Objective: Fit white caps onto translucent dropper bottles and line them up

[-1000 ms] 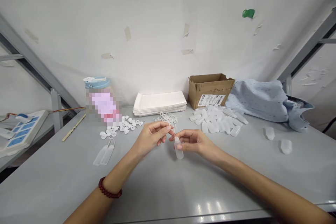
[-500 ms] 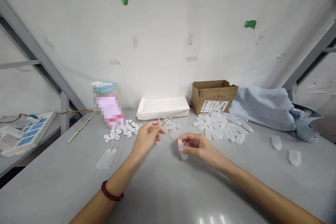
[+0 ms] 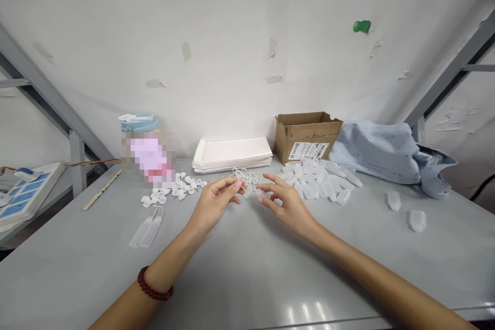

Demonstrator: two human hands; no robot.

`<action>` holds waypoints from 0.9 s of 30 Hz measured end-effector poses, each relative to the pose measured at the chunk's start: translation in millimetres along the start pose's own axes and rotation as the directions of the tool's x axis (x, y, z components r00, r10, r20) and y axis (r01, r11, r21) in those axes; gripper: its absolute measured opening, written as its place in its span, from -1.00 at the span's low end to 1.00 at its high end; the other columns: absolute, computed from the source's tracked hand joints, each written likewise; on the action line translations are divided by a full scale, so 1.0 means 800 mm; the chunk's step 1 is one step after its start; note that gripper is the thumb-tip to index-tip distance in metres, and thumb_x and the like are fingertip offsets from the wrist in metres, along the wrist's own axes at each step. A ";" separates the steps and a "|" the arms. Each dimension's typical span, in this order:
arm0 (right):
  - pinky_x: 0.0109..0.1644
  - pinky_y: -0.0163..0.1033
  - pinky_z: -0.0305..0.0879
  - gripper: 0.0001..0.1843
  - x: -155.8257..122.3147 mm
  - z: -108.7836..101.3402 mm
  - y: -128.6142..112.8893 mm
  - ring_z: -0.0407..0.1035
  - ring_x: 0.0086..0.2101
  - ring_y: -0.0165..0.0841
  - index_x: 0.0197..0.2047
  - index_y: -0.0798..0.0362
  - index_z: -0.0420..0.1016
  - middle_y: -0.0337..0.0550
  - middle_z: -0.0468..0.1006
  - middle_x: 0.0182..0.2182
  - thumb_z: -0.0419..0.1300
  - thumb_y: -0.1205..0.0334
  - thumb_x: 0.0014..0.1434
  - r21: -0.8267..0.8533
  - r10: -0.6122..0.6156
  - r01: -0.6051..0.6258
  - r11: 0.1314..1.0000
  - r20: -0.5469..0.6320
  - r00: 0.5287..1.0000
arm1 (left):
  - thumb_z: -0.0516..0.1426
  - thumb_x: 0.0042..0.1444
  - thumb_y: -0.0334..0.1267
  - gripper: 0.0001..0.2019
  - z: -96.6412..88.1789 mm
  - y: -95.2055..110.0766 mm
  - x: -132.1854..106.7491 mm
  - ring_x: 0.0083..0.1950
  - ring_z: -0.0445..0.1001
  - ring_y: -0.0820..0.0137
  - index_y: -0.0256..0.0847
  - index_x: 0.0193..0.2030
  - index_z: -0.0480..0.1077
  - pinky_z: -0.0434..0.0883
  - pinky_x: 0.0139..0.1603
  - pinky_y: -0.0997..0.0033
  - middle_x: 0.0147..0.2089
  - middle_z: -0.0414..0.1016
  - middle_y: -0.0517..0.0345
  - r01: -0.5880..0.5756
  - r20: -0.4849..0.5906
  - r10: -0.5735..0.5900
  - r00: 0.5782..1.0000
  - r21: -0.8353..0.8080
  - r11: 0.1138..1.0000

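Observation:
My left hand (image 3: 216,200) is closed in a pinch at the front of a tangled pile of white strings (image 3: 247,177). A short pale string end shows at its fingertips. Opposite it, my right hand (image 3: 285,202) has its thumb and fingers around a small translucent plastic sleeve (image 3: 262,194), mostly hidden by the fingers; its index finger is raised. The two hands are a short gap apart. Just right of my right hand lies a heap of similar translucent sleeves (image 3: 319,185). Left of my left hand, two sleeves joined with string loops (image 3: 146,232) lie flat.
Small white plastic pieces (image 3: 181,188) lie before a blue-lidded jar (image 3: 139,122). A stack of white envelopes (image 3: 232,153) and an open cardboard box (image 3: 305,139) stand by the wall. Blue cloth (image 3: 375,152) lies right, behind two loose sleeves. A thin strip (image 3: 102,191) lies left.
My right hand has lifted slightly and tipped the sleeve, so less of it shows. Its fingers have spread more. My left hand keeps its pinch. The view has shifted slightly right.

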State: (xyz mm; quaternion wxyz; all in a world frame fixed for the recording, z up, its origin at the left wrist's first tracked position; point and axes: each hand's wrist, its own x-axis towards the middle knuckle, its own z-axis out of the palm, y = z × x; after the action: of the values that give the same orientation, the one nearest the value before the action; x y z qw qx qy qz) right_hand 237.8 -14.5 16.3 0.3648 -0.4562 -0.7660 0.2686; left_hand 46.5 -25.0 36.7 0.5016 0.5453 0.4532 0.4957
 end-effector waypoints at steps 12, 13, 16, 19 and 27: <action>-0.17 -0.14 0.39 -0.81 -0.006 0.012 0.000 0.42 -0.23 -0.28 -0.13 0.05 0.49 -0.04 0.52 -0.22 0.14 0.34 0.18 0.042 -0.227 0.229 0.972 -0.047 0.973 | 0.18 0.10 -0.11 -0.78 0.008 -0.001 -0.004 -0.14 0.45 0.36 -0.24 -0.27 0.48 0.40 -0.16 0.41 -0.23 0.49 0.10 0.073 0.027 -0.070 0.997 -0.117 0.990; -0.16 -0.14 0.39 -0.81 -0.007 0.012 0.000 0.43 -0.23 -0.28 -0.13 0.04 0.48 -0.05 0.53 -0.23 0.14 0.33 0.18 0.035 -0.228 0.230 0.972 -0.053 0.972 | 0.18 0.10 -0.11 -0.78 0.008 0.000 -0.004 -0.15 0.45 0.36 -0.24 -0.26 0.48 0.41 -0.16 0.41 -0.24 0.50 0.09 0.071 0.023 -0.069 0.997 -0.114 0.991; -0.13 -0.13 0.39 -0.76 -0.009 0.013 0.001 0.44 -0.22 -0.28 -0.07 0.03 0.44 -0.07 0.56 -0.23 0.16 0.33 0.17 0.030 -0.206 0.209 0.978 -0.066 0.976 | 0.18 0.10 -0.10 -0.77 0.009 0.000 -0.005 -0.16 0.47 0.35 -0.24 -0.25 0.47 0.42 -0.17 0.40 -0.26 0.51 0.09 0.055 0.006 -0.055 0.998 -0.088 0.995; -0.09 -0.12 0.39 -0.65 -0.011 0.013 0.000 0.45 -0.19 -0.28 0.05 0.04 0.36 -0.05 0.56 -0.18 0.16 0.34 0.17 0.034 -0.203 0.206 0.978 -0.073 0.976 | 0.18 0.10 -0.10 -0.76 0.009 0.002 -0.007 -0.20 0.48 0.36 -0.24 -0.26 0.48 0.43 -0.18 0.39 -0.30 0.53 0.09 0.044 -0.020 -0.045 0.999 -0.026 0.999; -0.12 -0.14 0.39 -0.75 -0.011 0.011 -0.003 0.42 -0.21 -0.29 -0.03 0.11 0.43 -0.02 0.53 -0.24 0.12 0.37 0.20 0.001 -0.287 0.288 0.958 -0.060 0.956 | 0.17 0.10 -0.09 -0.76 0.013 0.005 -0.009 -0.30 0.50 0.39 -0.24 -0.27 0.47 0.47 -0.19 0.39 -0.37 0.54 0.12 0.019 -0.040 -0.018 0.999 0.009 1.000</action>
State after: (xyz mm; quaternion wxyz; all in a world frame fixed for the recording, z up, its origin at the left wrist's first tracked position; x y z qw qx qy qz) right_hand 231.9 -24.2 10.0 0.4245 -0.3459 -0.8118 0.2029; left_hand 56.3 -33.4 39.6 0.4945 0.5335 0.4703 0.4997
